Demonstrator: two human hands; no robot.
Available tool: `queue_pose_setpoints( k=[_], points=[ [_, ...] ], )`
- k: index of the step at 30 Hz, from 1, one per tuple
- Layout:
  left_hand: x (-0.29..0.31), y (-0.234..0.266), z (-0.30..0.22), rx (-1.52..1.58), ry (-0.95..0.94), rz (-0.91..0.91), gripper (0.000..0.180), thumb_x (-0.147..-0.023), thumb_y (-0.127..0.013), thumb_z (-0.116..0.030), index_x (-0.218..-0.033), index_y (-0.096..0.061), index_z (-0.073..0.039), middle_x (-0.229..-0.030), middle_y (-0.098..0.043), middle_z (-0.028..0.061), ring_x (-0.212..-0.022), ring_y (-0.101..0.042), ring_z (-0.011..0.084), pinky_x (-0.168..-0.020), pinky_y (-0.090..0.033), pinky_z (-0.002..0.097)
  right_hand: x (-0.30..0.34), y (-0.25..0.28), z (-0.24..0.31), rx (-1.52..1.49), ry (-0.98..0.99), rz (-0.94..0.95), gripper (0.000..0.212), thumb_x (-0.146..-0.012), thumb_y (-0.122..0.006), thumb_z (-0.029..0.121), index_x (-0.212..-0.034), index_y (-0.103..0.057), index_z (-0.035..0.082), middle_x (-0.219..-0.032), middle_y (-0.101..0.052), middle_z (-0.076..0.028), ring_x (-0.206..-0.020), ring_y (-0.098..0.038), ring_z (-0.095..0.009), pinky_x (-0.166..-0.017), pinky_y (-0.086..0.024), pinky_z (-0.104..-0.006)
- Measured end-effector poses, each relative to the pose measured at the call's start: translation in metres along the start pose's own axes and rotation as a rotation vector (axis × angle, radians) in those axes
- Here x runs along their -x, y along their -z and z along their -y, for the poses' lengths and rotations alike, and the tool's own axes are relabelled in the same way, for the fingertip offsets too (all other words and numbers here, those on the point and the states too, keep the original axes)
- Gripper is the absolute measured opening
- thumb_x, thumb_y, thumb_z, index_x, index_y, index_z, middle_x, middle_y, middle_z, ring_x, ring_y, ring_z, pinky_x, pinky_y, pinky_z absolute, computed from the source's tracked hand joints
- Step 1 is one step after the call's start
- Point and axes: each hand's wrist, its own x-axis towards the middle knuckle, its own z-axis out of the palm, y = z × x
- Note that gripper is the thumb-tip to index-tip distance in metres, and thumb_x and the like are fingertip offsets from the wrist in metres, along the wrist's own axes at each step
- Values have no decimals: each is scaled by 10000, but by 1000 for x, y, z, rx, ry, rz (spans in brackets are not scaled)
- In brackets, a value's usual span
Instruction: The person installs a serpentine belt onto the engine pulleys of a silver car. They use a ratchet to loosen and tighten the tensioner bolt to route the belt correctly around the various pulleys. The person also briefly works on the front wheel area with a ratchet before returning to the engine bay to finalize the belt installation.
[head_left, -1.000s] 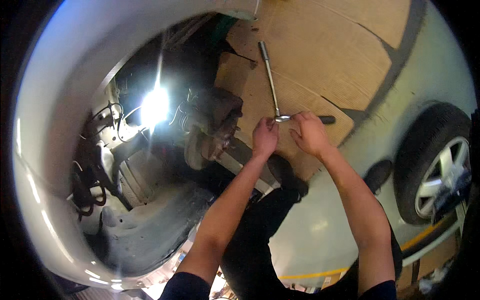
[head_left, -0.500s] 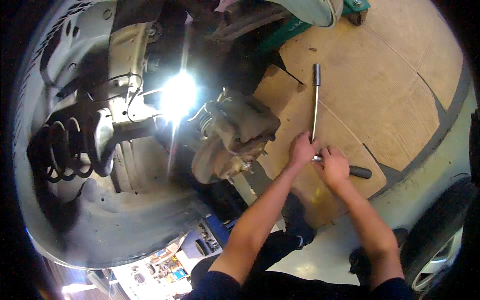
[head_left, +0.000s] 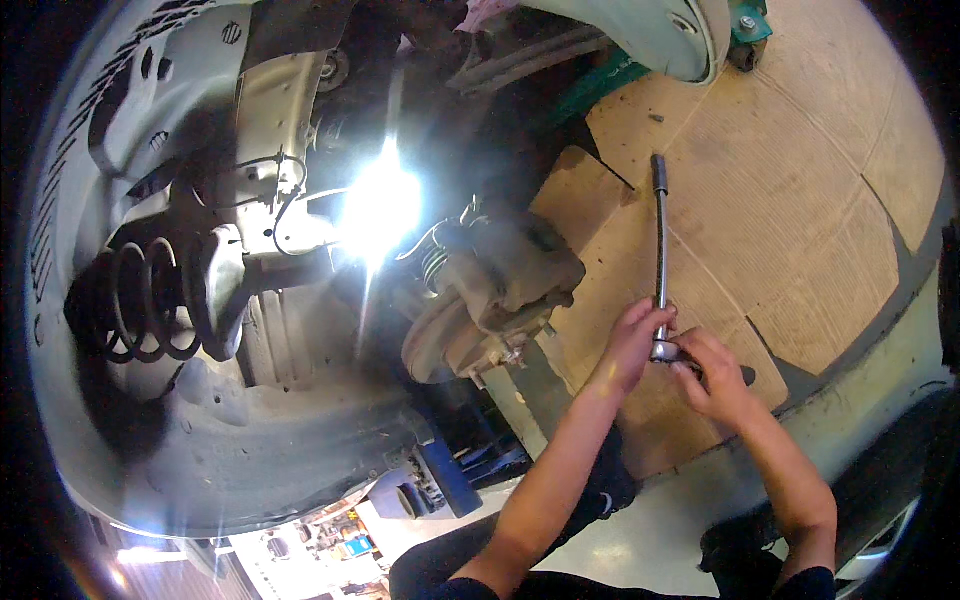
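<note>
My left hand (head_left: 636, 345) is closed round the lower end of a long shiny extension bar (head_left: 661, 245). A dark socket (head_left: 659, 176) caps the bar's far end. The near end meets the round head of a ratchet wrench (head_left: 664, 351), which sits between my hands. My right hand (head_left: 715, 372) grips the ratchet just beside its head, and the black tip of the handle sticks out past the knuckles. To the left of my hands is a rusty wheel hub (head_left: 480, 352) with studs, with a dark brake caliper (head_left: 515, 262) over it.
A bright work lamp (head_left: 382, 205) glares within the wheel arch. A coil spring (head_left: 150, 300) hangs at the left. Cardboard sheets (head_left: 790, 190) cover the floor beyond my hands. A green stand or jack part (head_left: 750, 28) is at the top, and a tyre (head_left: 880, 470) at the right.
The view has shifted, so the scene sits lower and farther right. Both hands have come slightly nearer with the ratchet and bar. The ratchet head now shows more fully between them.
</note>
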Motion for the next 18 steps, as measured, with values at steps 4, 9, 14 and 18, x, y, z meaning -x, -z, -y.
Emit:
queue_pose_setpoints(
  k=[4, 9, 14, 18],
  points=[
    [26, -39, -24, -249, -103, -102, 297, -1003, -675, -260, -1196, -666, -34, -1036, -690, 82, -942, -669, 188, -835, -535, 334, 0, 8, -10, -49, 51, -63, 348, -816, -757, 103, -1131, -665, -16, -1051, -663, -180, -917, -674, -384, -820, -558, -435],
    [77, -59, -94, -982, -240, -144, 441, -1025, -673, -325, -1335, -605, -19, -1133, -707, 187, -1039, -712, 316, -906, -564, 421, -1, 20, -10, -131, -115, -76, 379, -753, -799, 171, -1070, -668, 9, -939, -659, -156, -832, -663, -343, -756, -532, -402],
    [140, -15, -160, -1165, -284, 360, 457, -1017, -691, -309, -1374, -583, -45, -1208, -712, 177, -1084, -720, 307, -953, -561, 429, -9, 14, -8, -80, -173, -80, 363, -748, -841, 247, -982, -651, 46, -876, -642, -127, -771, -632, -303, -687, -494, -384],
    [197, 63, -219, -1316, 168, 579, 342, -1008, -696, -286, -1260, -652, -59, -1084, -734, 143, -1037, -725, 279, -940, -565, 400, -24, 26, 9, 29, -213, -140, 394, -743, -878, 290, -885, -606, 42, -761, -604, -123, -672, -596, -295, -623, -471, -394]
  ],
)
